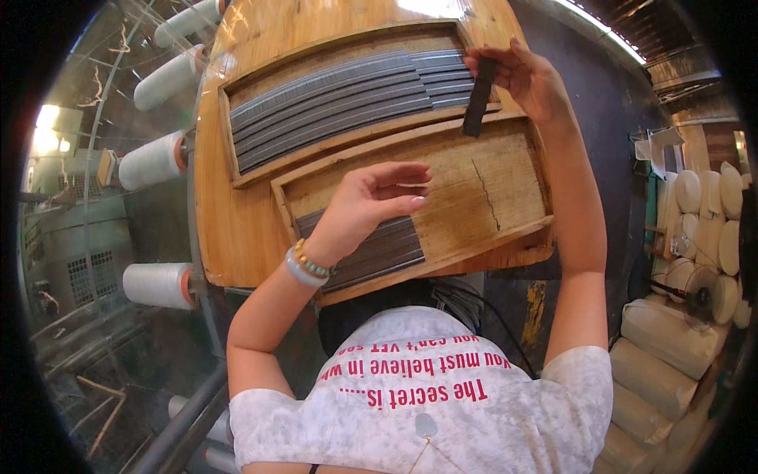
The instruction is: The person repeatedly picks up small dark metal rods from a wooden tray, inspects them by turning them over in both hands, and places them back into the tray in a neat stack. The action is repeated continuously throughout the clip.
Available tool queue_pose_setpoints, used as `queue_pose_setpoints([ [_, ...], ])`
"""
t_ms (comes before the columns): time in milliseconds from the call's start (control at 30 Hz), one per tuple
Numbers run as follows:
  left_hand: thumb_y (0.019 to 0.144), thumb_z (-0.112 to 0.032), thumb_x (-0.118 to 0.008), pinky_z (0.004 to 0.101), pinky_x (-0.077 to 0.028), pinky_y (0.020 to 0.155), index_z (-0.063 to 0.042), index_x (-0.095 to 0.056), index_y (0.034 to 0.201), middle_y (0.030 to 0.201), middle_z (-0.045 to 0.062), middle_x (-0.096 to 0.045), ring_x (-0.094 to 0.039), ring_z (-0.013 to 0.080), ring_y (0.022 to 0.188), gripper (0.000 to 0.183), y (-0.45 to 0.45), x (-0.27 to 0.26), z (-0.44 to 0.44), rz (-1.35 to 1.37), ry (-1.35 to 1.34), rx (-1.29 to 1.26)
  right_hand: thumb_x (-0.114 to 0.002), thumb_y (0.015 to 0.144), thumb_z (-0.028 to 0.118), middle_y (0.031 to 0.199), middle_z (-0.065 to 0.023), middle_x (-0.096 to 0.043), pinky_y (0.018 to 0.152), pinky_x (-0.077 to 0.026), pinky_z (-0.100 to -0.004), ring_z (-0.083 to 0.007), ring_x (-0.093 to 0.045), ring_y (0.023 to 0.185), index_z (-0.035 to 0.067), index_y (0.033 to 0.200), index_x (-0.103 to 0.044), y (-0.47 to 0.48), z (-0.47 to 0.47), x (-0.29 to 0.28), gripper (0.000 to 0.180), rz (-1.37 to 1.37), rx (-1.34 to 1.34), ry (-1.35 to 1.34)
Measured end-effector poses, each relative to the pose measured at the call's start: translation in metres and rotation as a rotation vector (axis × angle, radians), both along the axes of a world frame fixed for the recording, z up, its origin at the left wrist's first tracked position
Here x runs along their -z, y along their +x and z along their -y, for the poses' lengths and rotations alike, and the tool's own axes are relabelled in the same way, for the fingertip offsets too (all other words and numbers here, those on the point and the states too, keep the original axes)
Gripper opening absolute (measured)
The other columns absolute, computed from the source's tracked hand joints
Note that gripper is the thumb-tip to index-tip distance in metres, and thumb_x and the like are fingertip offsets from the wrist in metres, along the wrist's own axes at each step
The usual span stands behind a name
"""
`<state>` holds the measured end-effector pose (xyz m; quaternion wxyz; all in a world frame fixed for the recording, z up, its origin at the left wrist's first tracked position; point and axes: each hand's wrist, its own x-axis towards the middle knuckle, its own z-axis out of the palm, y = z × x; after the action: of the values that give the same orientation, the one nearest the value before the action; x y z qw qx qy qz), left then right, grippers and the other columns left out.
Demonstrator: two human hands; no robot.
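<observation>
My right hand (527,77) grips the upper end of a short, dark flat strip (478,103). The strip hangs at a tilt over the right-hand ends of two shallow wooden trays. Thin dark-grey strips lie in stepped, overlapping rows in the far tray (349,139). My left hand (379,192) hovers above the near tray (456,178), fingers curled and thumb apart, with nothing visible in it. Beneath that hand and wrist, more dark strips (385,249) fill the near tray's left part, partly hidden by my forearm. Bare wood with a dark crack shows in its right part.
Both trays rest on a varnished wooden tabletop (237,237). Along the left, white yarn cones (157,284) stick out on a rack with threads about them. At right are stacked pale wrapped rolls (669,338) and a fan (702,296). A dark cable (503,323) runs near my waist.
</observation>
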<state>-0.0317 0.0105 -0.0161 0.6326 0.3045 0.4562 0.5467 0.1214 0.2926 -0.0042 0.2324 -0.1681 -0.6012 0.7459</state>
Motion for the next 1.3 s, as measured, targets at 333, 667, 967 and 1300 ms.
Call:
queue_pose_setpoints([
  [333, 0.083, 0.0, -0.068, 0.0293, -0.047, 0.095, 0.001, -0.059, 0.121, 0.114, 0.01, -0.064, -0.061, 0.0161, 0.106, 0.039, -0.022, -0.013, 0.031, 0.058, -0.043, -0.171, -0.037, 0.1, 0.034, 0.106, -0.0206, -0.067, 0.095, -0.049, -0.0379, -0.027, -0.065, 0.102, -0.006, 0.105, -0.065, -0.074, -0.055, 0.028, 0.049, 0.072, -0.178, 0.065],
  [667, 0.084, 0.0, -0.066, 0.0294, -0.047, 0.095, 0.001, -0.059, 0.121, 0.115, 0.01, -0.064, -0.061, 0.0157, 0.106, 0.038, -0.028, -0.013, 0.015, -0.067, 0.003, -0.167, -0.038, 0.1, 0.035, 0.103, -0.0192, -0.068, 0.093, -0.05, -0.0377, -0.0259, -0.067, 0.099, -0.005, 0.103, -0.066, -0.086, -0.046, 0.042, 0.049, 0.125, -0.196, 0.049],
  [967, 0.086, -0.012, -0.065, 0.0419, -0.035, 0.108, -0.015, -0.055, 0.13, 0.138, 0.006, -0.049, -0.038, 0.0276, 0.134, 0.045, -0.064, 0.012, -0.084, -1.367, 0.574, -0.047, -0.04, 0.099, 0.035, 0.107, -0.0174, -0.067, 0.093, -0.049, -0.0378, -0.0246, -0.065, 0.1, -0.003, 0.106, -0.065, -0.086, -0.04, 0.04, 0.046, 0.165, -0.199, 0.05],
  [1300, 0.094, -0.056, -0.033, 0.0428, -0.007, 0.119, -0.012, -0.021, 0.149, 0.156, 0.006, -0.017, -0.009, 0.023, 0.145, 0.072, -0.072, 0.038, -0.144, -1.747, 0.866, 0.515, -0.042, 0.099, 0.033, 0.11, -0.0192, -0.066, 0.093, -0.05, -0.0368, -0.0262, -0.065, 0.101, -0.006, 0.106, -0.063, -0.091, -0.045, 0.046, 0.044, 0.181, -0.244, -0.04],
])
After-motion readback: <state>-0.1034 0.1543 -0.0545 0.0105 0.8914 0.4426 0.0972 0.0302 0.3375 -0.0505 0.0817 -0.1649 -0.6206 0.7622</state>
